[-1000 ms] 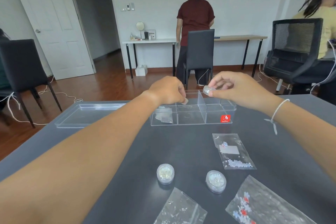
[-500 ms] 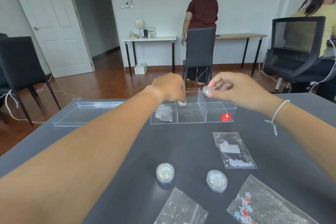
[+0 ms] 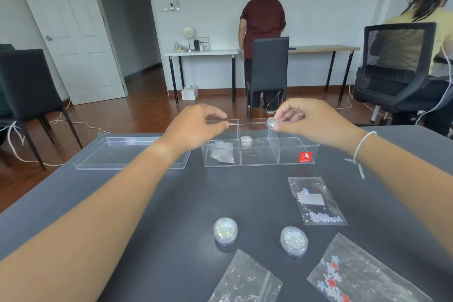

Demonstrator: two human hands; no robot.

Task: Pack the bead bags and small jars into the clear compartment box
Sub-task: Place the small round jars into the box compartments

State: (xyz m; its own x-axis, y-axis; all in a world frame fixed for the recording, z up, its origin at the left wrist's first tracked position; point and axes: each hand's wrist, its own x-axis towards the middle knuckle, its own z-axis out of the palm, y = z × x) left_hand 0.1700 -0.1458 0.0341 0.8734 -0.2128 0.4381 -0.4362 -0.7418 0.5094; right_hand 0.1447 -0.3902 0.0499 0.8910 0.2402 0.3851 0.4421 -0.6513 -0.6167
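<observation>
Two hands work above the clear plastic compartment box (image 3: 259,152) at the far side of the dark grey table (image 3: 171,203). The right hand (image 3: 316,122) clamps a small round clear jar of glitter (image 3: 272,123) between thumb and fingertips, holding it on edge just above the box's upright divider wall. The left hand (image 3: 196,127) hovers empty over the box's left end, fingers loosely curled and slightly apart, gripping nothing.

Inside the box, a small round white-lidded jar (image 3: 246,141) sits in the middle rear compartment, and a small clear bead bag (image 3: 221,154) lies in the left compartment. The right compartments appear vacant.

The held jar lies directly over the divider, so the likely next move is a short descent to one side of that wall; the right hand alone is positioned for it.

Unpacked items lie near the person: two round glitter jars (image 3: 225,230) (image 3: 293,241) and three clear bead bags (image 3: 316,201) (image 3: 245,279) (image 3: 362,274). A clear plastic lid (image 3: 103,154) rests left of the box.
</observation>
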